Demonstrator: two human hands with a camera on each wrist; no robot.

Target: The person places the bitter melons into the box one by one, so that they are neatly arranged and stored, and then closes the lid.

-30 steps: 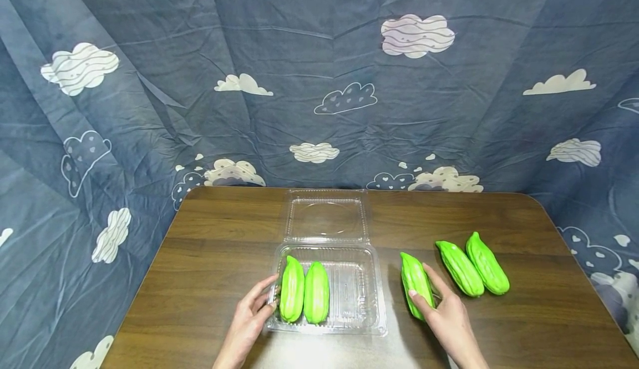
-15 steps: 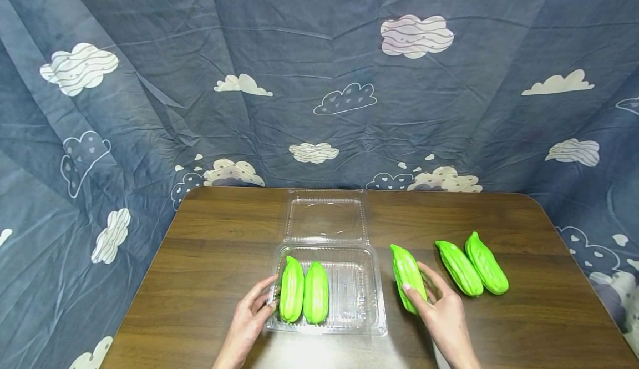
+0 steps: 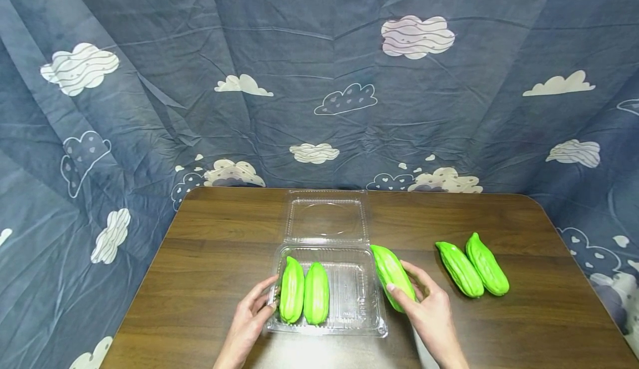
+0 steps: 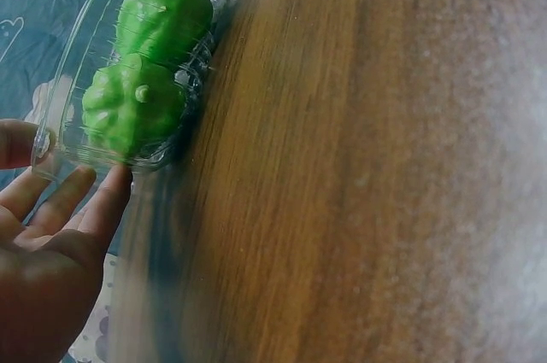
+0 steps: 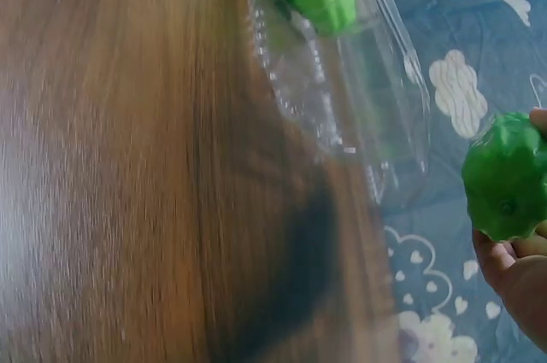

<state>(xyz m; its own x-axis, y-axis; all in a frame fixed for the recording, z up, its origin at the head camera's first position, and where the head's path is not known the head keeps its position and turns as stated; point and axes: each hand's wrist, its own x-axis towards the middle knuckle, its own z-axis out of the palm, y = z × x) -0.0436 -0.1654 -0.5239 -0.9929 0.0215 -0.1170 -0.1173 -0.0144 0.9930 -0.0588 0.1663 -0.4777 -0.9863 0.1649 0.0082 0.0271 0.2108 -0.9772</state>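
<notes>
My right hand [image 3: 429, 308] grips a bright green, ridged bitter melon [image 3: 391, 274] between thumb and fingers, beside the right rim of a clear plastic clamshell container [image 3: 356, 324]. In the right wrist view the bitter melon [image 5: 508, 179] shows end-on, raised above the wooden table. Two more bitter melons [image 3: 292, 291] lie side by side in the left half of the container. At its left edge, my left hand [image 3: 252, 311] pinches the rim. The left wrist view shows the left hand's fingers [image 4: 107, 205] along the container's outer wall, below the bitter melon [image 4: 132, 107] nearest to it.
The container's lid [image 3: 326, 216] lies folded back flat toward the table's far edge. On the right, two bitter melons [image 3: 460, 269] lie close together on the wooden table [image 3: 209, 258]. A dark blue cloth [image 3: 279, 125] with cloud prints hangs behind.
My right hand has carried its bitter melon leftward, from the table to the container's right rim. My left hand and the other bitter melons have stayed in place.
</notes>
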